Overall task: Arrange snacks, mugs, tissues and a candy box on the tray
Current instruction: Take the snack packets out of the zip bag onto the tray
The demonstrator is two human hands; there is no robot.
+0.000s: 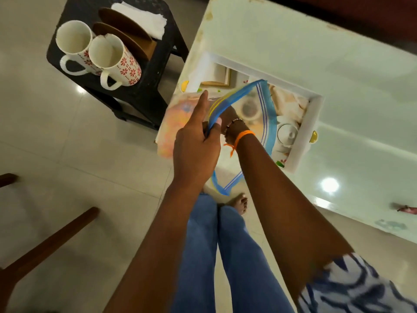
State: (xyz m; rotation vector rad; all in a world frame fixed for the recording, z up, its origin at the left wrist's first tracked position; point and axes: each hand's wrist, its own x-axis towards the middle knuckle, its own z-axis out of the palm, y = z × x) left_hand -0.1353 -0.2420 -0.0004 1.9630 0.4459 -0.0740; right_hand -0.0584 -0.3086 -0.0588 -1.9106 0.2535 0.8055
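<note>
A clear zip bag with a blue rim hangs open over the white tray on the white table. My left hand pinches the bag's rim, its index finger stretched out. My right hand reaches inside the bag, and its fingers are hidden there. Orange snacks show blurred through the plastic at the left. The tray has a teapot print and a small box with white tissue at its far end. Two white mugs with red flowers stand on a black stool, beside brown plates and folded tissues.
The stool stands to the left of the table on a pale tiled floor. Dark wooden chair parts lie at the lower left. My legs in blue jeans and a bare foot are below the bag. A small reddish wrapper lies at the table's right edge.
</note>
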